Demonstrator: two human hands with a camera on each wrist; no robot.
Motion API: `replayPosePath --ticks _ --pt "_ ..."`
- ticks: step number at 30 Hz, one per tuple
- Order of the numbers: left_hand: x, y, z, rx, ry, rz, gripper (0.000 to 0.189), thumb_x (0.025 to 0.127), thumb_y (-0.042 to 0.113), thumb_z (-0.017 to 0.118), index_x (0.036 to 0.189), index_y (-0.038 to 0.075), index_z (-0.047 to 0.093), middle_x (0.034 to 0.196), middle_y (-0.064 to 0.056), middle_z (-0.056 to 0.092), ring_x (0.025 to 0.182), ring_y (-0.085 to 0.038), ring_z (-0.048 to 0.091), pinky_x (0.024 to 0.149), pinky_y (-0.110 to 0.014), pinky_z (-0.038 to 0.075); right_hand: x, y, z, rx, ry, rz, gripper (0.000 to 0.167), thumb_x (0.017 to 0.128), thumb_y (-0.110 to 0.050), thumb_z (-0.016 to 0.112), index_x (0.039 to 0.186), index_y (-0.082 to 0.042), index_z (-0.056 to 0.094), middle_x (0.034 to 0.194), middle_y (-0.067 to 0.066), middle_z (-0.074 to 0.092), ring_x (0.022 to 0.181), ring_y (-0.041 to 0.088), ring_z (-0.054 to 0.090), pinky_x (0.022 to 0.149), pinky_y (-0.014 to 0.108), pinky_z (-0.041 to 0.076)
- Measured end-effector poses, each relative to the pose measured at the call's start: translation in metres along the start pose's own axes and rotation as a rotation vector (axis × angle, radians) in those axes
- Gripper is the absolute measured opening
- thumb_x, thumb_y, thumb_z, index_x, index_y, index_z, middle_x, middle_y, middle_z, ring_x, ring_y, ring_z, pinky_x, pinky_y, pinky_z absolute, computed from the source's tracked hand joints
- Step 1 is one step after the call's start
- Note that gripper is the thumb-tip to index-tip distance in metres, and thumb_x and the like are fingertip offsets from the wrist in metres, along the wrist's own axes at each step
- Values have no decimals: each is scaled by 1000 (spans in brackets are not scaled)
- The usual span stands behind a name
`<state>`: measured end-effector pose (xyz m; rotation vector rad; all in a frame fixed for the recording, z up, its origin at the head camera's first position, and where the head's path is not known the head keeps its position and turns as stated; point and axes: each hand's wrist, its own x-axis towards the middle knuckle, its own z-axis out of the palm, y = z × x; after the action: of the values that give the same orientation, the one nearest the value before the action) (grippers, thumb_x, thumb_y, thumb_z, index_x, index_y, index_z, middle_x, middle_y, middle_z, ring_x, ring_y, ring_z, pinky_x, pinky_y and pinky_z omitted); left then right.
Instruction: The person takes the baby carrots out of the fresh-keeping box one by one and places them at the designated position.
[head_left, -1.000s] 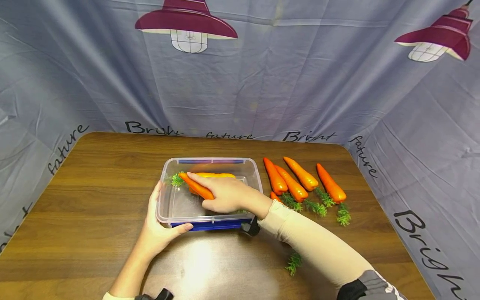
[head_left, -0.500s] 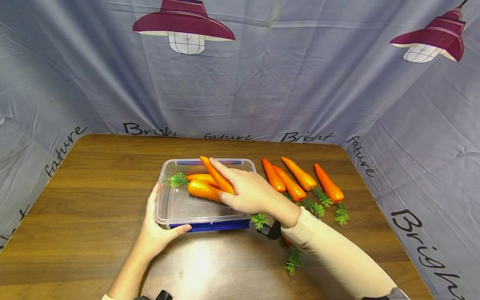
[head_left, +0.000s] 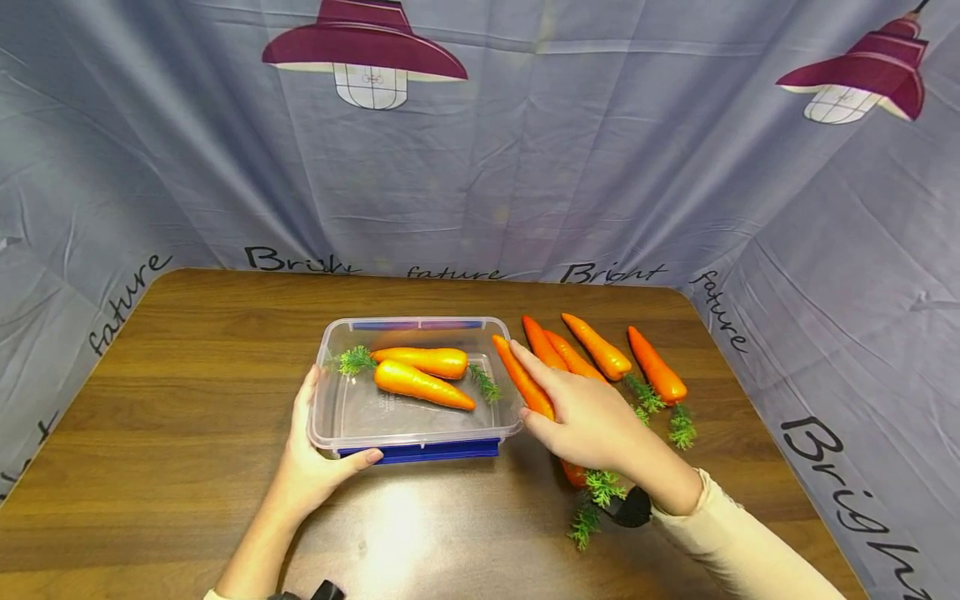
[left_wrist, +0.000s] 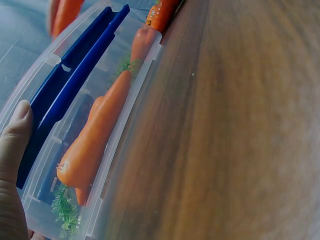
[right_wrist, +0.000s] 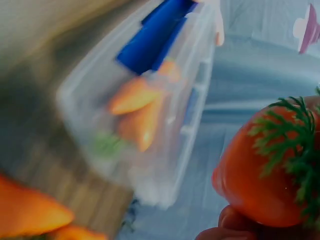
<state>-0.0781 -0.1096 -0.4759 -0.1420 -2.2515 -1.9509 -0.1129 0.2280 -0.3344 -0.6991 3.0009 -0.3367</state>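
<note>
A clear plastic container (head_left: 367,423) with blue latch flaps (head_left: 438,451) stands on the table without a lid over it. Two orange carrots (head_left: 422,385) with green tops lie inside. My left hand (head_left: 318,458) grips the container's left front corner, its thumb (left_wrist: 19,122) against the front blue flap. Just past the container's right rim, my right hand (head_left: 588,417) holds another carrot (head_left: 523,379), tip pointing away and left. Its thick end and green top (right_wrist: 295,145) show large in the right wrist view.
Several more carrots (head_left: 596,346) lie on the wooden table (head_left: 225,375) right of the container, one set apart (head_left: 656,365). Another red-orange carrot (head_left: 572,473) lies partly hidden under my right hand. Grey printed curtains (head_left: 480,183) enclose the table's back and sides.
My right hand has moved right with its carrot, from over the container to beyond its right rim, uncovering the two carrots inside. My left hand keeps its grip.
</note>
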Motion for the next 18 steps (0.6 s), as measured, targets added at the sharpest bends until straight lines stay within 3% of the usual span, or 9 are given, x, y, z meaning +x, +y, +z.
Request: replayPosePath --ticks 5,9,12,14,16,18 --pt "0 2 -1 -4 -2 5 132 65 -3 89 159 37 6 163 -12 20 141 -33 31 105 -6 32 -24 27 9 1 -48 87 77 92 -40 61 158 -39 20 120 8 69 87 22 67 63 40 51" --pt "0 3 0 -11 -2 -1 132 65 -4 89 159 37 6 163 -12 20 140 -32 32 105 -6 32 -42 44 13 -1 -84 139 74 92 -38 61 158 -32 26 111 4 71 87 20 67 64 39 50" --pt "0 3 0 -13 0 -4 132 65 -4 89 159 36 6 163 -11 20 140 -31 33 105 -7 33 -54 52 12 28 -143 190 75 93 -36 61 158 -34 24 83 -3 65 72 15 59 62 35 45" --pt "0 3 0 -10 2 -4 132 65 -4 89 159 36 6 163 -12 21 139 -31 34 105 -7 33 -60 57 11 46 -192 224 75 93 -36 61 158 -36 23 68 -5 52 63 13 48 59 32 39" --pt "0 2 0 -6 4 -6 133 64 -4 89 159 36 6 162 -12 22 138 -30 34 105 -7 33 -67 60 10 46 -217 244 74 92 -36 61 157 -36 25 72 -6 56 64 13 48 59 32 39" --pt "0 2 0 -3 5 -12 133 64 -4 90 159 37 6 162 -12 22 139 -31 34 105 -7 33 -73 64 11 34 -224 249 72 91 -36 61 156 -35 29 90 -3 68 71 13 55 61 35 42"
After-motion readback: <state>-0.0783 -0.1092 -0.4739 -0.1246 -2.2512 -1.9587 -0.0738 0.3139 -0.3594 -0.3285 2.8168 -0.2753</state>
